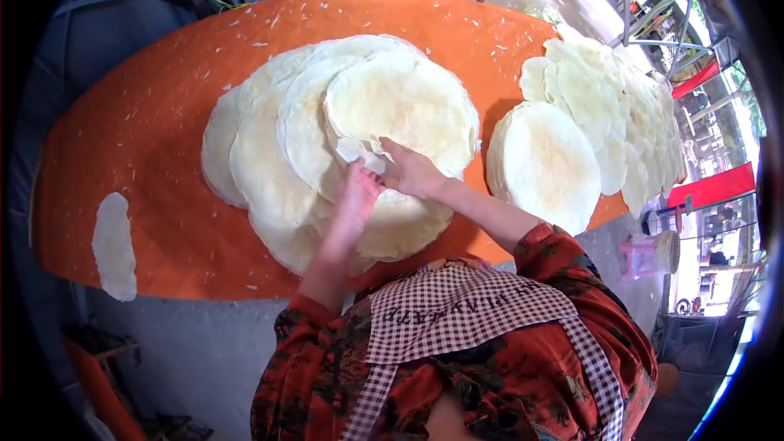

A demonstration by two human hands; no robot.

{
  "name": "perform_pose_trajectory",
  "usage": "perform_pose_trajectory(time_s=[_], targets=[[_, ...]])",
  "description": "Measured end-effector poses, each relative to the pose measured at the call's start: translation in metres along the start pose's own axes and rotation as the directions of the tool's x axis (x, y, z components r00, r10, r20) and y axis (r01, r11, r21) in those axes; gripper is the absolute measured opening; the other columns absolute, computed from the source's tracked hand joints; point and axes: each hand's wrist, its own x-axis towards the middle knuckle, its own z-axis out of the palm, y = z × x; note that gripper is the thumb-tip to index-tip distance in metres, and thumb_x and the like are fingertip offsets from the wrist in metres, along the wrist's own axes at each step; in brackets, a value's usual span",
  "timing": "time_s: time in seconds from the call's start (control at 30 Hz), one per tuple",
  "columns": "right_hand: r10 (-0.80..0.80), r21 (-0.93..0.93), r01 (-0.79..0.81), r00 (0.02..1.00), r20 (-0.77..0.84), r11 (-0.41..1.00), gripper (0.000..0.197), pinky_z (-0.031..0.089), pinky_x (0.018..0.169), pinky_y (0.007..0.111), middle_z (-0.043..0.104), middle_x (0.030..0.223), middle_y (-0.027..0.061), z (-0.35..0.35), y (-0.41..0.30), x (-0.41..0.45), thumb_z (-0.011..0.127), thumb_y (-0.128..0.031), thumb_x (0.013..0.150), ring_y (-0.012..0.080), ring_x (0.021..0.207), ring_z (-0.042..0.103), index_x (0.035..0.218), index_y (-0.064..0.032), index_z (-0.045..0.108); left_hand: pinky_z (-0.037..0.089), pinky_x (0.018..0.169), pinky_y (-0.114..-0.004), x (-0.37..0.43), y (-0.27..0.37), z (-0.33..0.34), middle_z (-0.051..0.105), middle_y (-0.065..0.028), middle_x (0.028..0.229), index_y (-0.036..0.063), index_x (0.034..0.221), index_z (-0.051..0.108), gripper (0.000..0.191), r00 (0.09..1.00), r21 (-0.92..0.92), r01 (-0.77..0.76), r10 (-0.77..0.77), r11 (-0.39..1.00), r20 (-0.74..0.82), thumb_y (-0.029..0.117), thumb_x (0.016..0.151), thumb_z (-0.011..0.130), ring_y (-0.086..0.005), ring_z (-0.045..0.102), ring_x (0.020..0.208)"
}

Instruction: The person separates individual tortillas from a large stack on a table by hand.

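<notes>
Large, thin, pale round flatbread sheets [404,98] lie overlapped in a broad pile on an orange table covering [165,116]. Over the near part of this pile, my left hand [360,187] pinches the edge of a thin flatbread piece [361,153] between thumb and fingers. Close beside it, my right hand [410,168] has its fingers at the right side of the same piece; whether they grip it is hard to tell. Part of the piece is hidden by my fingers.
To the right stands a tall, neat stack of round sheets [545,165]. Beyond it, many sheets [612,110] overlap along the table's right end. A long narrow piece [115,248] lies near the left edge. Small flakes dot the covering. A pink stool [637,255] is on the floor at right.
</notes>
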Motion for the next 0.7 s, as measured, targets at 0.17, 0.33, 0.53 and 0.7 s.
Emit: perform_pose_trajectory(time_s=[0.17,0.33,0.53,0.7], targets=[[0.045,0.082,-0.053,0.994,0.100,0.995,0.050,0.046,0.088,0.041,0.059,0.111,0.0239,-0.014,-0.004,0.005,0.059,-0.030,0.083,0.0364,0.101,0.059,0.124,-0.0023,0.049,0.047,0.083,-0.044,0.014,-0.002,-0.008,0.057,-0.0085,0.113,0.0085,0.117,0.050,0.030,0.989,0.106,-0.082,0.095,0.991,-0.117,0.018,0.089,0.053,-0.0226,0.056,0.100],[0.097,0.145,-0.091,0.995,-0.038,0.985,0.034,0.048,0.083,0.041,0.066,0.094,0.0201,-0.004,-0.010,-0.003,0.059,-0.031,0.083,0.0345,0.091,0.063,0.105,-0.0050,0.062,0.048,0.079,-0.042,0.023,0.001,-0.008,0.059,-0.0054,0.109,0.0097,0.115,0.052,0.029,0.968,0.341,-0.021,0.104,0.940,-0.228,0.016,0.087,0.057,-0.0202,0.057,0.098],[-0.110,-0.235,0.072,0.982,-0.154,0.969,0.022,0.049,0.065,0.035,0.067,0.078,0.0083,-0.128,0.106,0.085,0.060,-0.027,0.081,0.0174,0.070,0.063,0.085,-0.0064,0.068,0.049,0.072,-0.036,0.009,-0.009,-0.013,0.061,-0.0055,0.103,0.0067,0.114,0.054,0.032,0.909,0.391,-0.095,0.240,0.916,-0.341,0.013,0.084,0.063,-0.0192,0.059,0.091],[0.023,-0.377,-0.215,0.891,-0.453,0.901,0.021,0.052,0.055,0.033,0.067,0.069,0.0081,-0.401,0.135,0.121,0.058,-0.026,0.081,0.0157,0.059,0.064,0.080,-0.0078,0.069,0.050,0.073,-0.037,0.037,-0.025,-0.013,0.063,-0.0081,0.101,0.0046,0.114,0.056,0.031,0.877,0.645,-0.124,0.387,0.754,-0.284,0.012,0.085,0.061,-0.0203,0.059,0.094]])
